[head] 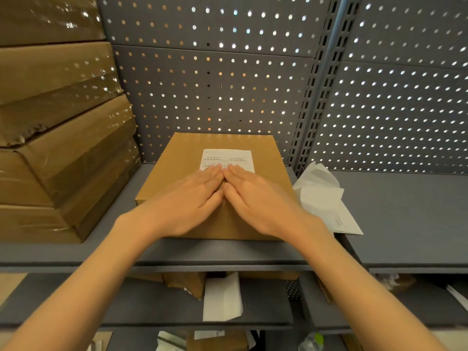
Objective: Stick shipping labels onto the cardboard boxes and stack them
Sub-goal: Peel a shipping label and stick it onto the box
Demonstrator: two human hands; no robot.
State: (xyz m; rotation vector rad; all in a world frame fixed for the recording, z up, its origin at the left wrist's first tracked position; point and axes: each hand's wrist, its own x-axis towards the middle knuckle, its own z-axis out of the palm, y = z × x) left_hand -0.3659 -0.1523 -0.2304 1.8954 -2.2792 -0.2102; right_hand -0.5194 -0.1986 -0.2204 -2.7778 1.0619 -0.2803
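Note:
A brown cardboard box (177, 168) lies flat on the grey shelf (405, 211) in front of me. A white shipping label (228, 157) is on its top face, towards the back. My left hand (187, 198) and my right hand (258, 201) lie flat side by side on the box top. Their straight fingers press on the near part of the label and hide its lower half. The fingertips of both hands meet in the middle.
A stack of taped cardboard boxes (58, 138) stands at the left on the same shelf. Loose white label backing sheets (324, 198) lie right of the box. A perforated grey back panel (215, 84) closes the shelf. Lower shelves hold parcels and paper (222, 297).

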